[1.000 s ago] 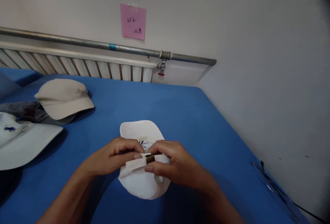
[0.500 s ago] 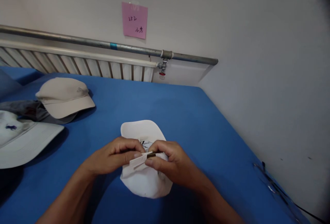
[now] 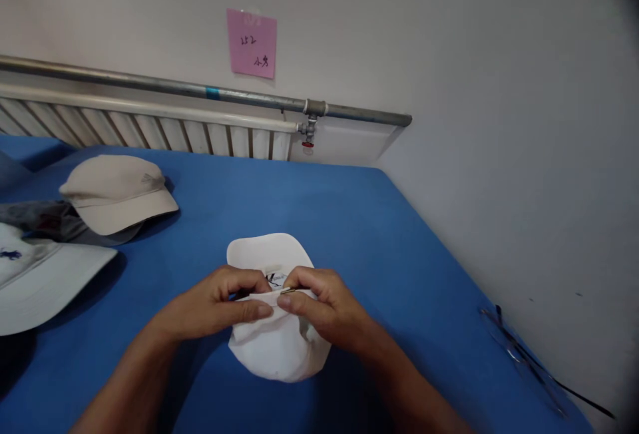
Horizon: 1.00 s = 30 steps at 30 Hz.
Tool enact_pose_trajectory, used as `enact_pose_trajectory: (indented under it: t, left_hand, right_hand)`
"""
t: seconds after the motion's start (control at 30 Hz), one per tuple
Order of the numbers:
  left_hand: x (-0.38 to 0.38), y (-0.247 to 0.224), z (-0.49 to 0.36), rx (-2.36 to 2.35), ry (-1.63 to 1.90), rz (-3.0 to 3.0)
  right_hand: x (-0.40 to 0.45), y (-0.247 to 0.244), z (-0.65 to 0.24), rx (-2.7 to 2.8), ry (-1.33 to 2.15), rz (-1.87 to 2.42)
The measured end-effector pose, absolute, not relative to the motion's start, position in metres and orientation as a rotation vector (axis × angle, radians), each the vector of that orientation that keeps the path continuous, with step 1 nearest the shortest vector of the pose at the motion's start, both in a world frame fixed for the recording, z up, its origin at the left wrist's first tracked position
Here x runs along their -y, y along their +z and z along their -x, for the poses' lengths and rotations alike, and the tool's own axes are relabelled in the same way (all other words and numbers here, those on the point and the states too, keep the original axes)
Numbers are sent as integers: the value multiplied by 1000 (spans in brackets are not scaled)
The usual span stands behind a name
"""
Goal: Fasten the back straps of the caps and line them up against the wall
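A white baseball cap rests on the blue table, its brim pointing away from me and its inner label showing. My left hand pinches the cap's back strap between thumb and fingers. From the other side, my right hand is closed on the same strap at its small metal buckle, thumb in front and fingers behind. Both hands' fingertips are partly hidden by the strap and the cap.
On the left lie a beige cap, a dark grey cap partly under it, and a pale cap with a dark logo. Eyeglasses lie at the table's right edge. A radiator and pipe run along the wall.
The strap's loose end, which stuck out to the left, now lies flatter along the cap's back edge. The buckle has tilted. Both hands stay on the strap; the view has shifted slightly.
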State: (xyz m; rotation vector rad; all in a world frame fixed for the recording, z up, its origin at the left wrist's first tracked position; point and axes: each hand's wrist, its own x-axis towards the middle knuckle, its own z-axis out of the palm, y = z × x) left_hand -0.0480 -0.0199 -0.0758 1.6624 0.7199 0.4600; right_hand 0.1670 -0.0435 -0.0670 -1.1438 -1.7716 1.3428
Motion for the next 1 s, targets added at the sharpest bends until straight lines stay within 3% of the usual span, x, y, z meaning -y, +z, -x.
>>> enact_pose_trajectory:
  t: [0.23, 0.43, 0.7, 1.0]
  left_hand:
    - [18, -75, 52, -761, 497, -1658]
    - [16, -76, 60, -768, 595, -1465]
    - [17, -85, 66, -734, 714, -1334]
    - [15, -75, 62, -631, 332, -1449]
  right_hand:
    - [39, -63, -175, 1786, 1281, 1126]
    - [34, -60, -201, 1526, 1601, 1011]
    - [29, -65, -209, 1363, 1575, 850]
    - [23, -74, -203, 1307, 1516, 801]
